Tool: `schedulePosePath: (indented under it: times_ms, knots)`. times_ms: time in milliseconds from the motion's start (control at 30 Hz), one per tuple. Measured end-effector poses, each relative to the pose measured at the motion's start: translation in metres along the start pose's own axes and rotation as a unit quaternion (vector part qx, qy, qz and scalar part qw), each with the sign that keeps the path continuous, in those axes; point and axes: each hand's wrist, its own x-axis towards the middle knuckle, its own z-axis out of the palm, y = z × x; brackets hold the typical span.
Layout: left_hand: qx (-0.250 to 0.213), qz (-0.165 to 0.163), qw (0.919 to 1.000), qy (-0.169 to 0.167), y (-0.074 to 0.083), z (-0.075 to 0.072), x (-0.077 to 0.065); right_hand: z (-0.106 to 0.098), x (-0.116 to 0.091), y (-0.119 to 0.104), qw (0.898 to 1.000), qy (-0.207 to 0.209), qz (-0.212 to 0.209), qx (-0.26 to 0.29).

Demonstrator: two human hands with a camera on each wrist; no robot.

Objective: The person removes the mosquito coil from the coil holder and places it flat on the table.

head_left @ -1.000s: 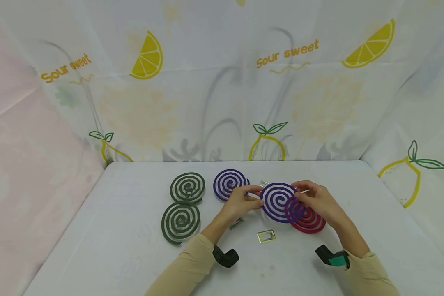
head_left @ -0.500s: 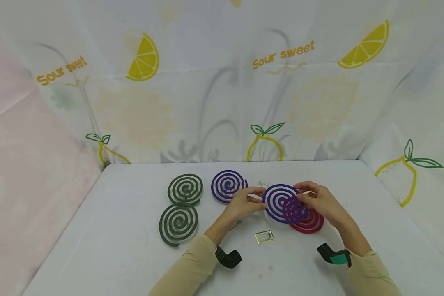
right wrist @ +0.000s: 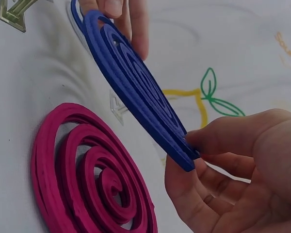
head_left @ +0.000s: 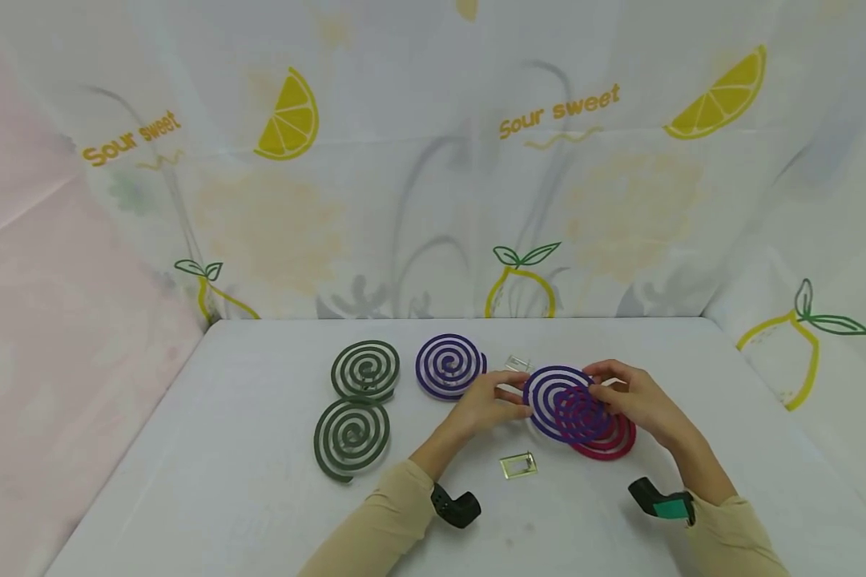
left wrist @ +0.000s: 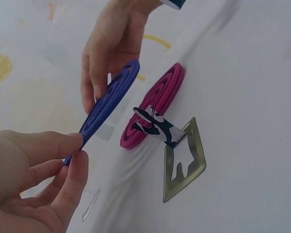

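Note:
Between both hands a purple-blue mosquito coil (head_left: 542,383) is held tilted above the table, partly overlapping a magenta mosquito coil (head_left: 613,453) lying below it. My left hand (head_left: 485,405) pinches its left edge; the left wrist view shows thumb and fingers on the blue coil (left wrist: 111,97). On the opposite edge, my right hand (head_left: 630,397) grips the coil's outer end between thumb and fingers, clearest in the right wrist view. Nearest in front lies a gold metal coil stand (head_left: 506,470), its raised tab visible in the left wrist view.
Two dark green coils, the rear one (head_left: 365,370) and the front one (head_left: 352,437), lie to the left, their edges meeting. Another purple coil (head_left: 450,366) lies at the back middle. A second metal stand (head_left: 517,364) sits behind my left fingers. A printed cloth wall (head_left: 404,200) rises behind the table.
Both hands and the held purple coil have shifted slightly right, so it covers more of the magenta coil. A metal stand seen earlier beside my left forearm is now hidden.

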Motion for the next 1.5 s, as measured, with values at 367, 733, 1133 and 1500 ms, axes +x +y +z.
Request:
schedulePosePath:
  times_ms: [367,733,1133,1500]
  knots:
    - [0.01,0.01,0.9998,-0.017,0.0,0.006,0.003,-0.01,-0.002,0.006,1.0,-0.019,-0.018,-0.001]
    - [0.037,0.015,0.9989,-0.022,0.005,0.013,0.004,-0.017,-0.003,0.01,1.0,-0.019,-0.019,-0.013]
    - [0.027,0.017,0.9991,-0.027,-0.001,0.018,0.009,-0.021,-0.005,0.012,0.999,-0.019,-0.017,-0.025]
    - [0.026,0.024,0.9991,-0.025,-0.001,0.021,0.011,-0.025,-0.006,0.015,0.999,-0.035,-0.006,-0.017]
